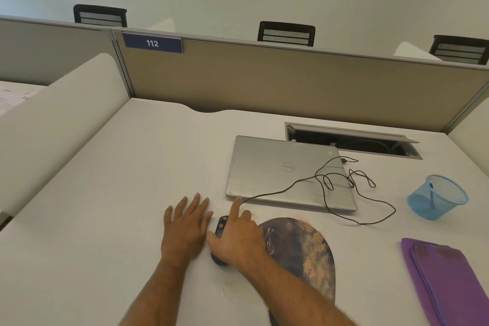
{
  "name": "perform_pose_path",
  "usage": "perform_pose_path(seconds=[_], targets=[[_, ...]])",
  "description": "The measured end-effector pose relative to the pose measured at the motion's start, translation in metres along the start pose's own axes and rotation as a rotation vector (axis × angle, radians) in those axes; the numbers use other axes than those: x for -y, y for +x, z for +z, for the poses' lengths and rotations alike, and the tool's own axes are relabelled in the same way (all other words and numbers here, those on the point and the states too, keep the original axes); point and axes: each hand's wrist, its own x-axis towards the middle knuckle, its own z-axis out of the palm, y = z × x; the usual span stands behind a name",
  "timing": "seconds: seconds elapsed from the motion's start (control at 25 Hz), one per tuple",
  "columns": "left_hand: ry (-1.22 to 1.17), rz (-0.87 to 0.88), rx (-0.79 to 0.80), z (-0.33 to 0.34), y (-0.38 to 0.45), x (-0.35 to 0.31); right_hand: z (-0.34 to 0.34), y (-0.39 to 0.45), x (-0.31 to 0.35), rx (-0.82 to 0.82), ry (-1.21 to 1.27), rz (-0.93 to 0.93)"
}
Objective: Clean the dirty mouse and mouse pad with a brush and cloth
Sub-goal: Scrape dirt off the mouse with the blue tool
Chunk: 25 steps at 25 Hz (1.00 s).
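Left hand (186, 227) lies flat on the counter (105, 206), fingers released; right hand (238, 238) fingers grasp the black mouse (221, 225) beside the dusty mouse pad (299, 251).

white desk (111, 193) | on it: laptop (285, 172), mouse pad (299, 251), mouse (221, 225), purple cloth (447, 278), blue mesh cup (438, 197)

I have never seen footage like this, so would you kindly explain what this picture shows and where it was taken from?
There is no machine here: a camera worn on a person's head looks down at their two bare hands on a white desk. The left hand lies flat on the desk. The right hand grips a dark mouse, whose cable runs over a closed laptop. Beside it lies a dusty mouse pad. A purple cloth and a blue mesh cup sit to the right.
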Motion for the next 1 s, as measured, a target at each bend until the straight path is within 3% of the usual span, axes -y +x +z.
perform_pose_path(seconds=[0.2,0.44,0.68,1.0], targets=[[-0.048,-0.033,0.005,-0.003,0.002,-0.001,-0.021,0.003,-0.013,-0.087,-0.07,-0.017],[-0.046,-0.024,-0.114,-0.016,0.013,-0.026,-0.046,0.01,-0.065,-0.282,-0.124,-0.257],[-0.005,0.157,-0.176,-0.023,0.031,-0.109,-0.069,0.021,-0.142,-0.36,-0.219,-0.185],[0.08,0.409,-0.094,0.006,0.025,-0.235,-0.1,0.008,-0.249,-0.493,-0.238,0.002]])
